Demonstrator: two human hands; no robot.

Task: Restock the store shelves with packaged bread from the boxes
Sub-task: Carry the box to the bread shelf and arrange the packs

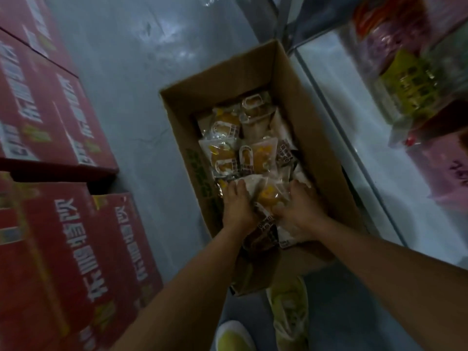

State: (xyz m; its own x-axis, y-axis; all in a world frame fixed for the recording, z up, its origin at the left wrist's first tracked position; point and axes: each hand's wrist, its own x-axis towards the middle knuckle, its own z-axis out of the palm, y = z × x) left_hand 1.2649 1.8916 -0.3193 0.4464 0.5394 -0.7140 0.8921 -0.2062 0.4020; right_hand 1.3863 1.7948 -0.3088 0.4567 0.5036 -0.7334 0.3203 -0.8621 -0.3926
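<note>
Head view looks down into an open cardboard box [314,138] standing on the grey floor [131,79] at the centre of the frame, filled with clear-wrapped bread packages [225,158] lying flat in rows. Both hands reach into the near end of the box. The left hand [236,203] lies palm down with fingers curled over the left side of one bread package [268,196]; the right hand [297,207] grips the right side of the same package, fingers bent into the wrap. The hands sit apart, the package between them. Red printed cartons [50,122] are stacked along the left of the frame. A store shelf [354,127] with coloured packets runs along the right. Yellow-green shoes [288,310] show at the bottom.
</note>
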